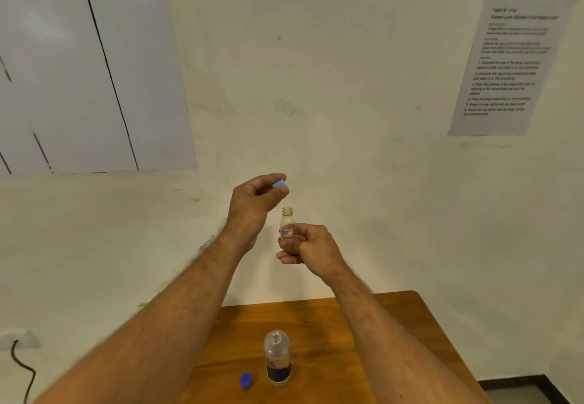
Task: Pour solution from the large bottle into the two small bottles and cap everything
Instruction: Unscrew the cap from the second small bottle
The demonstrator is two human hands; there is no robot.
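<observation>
My right hand (308,245) grips a small clear bottle (287,222) upright in the air above the table; its neck is open and it bears a red-edged label. Just up and left of that neck, my left hand (257,201) pinches a light blue cap (279,183) between thumb and fingers, apart from the bottle. The large clear bottle (277,357) stands uncapped on the wooden table (395,340), with dark liquid at its bottom. Its dark blue cap (246,380) lies on the table just to its left. A second small bottle is not in view.
The table sits in a corner against a white wall. A printed instruction sheet (508,65) hangs on the wall at the right, a whiteboard (85,65) at the left. A wall socket with a black cable (22,365) is at the lower left.
</observation>
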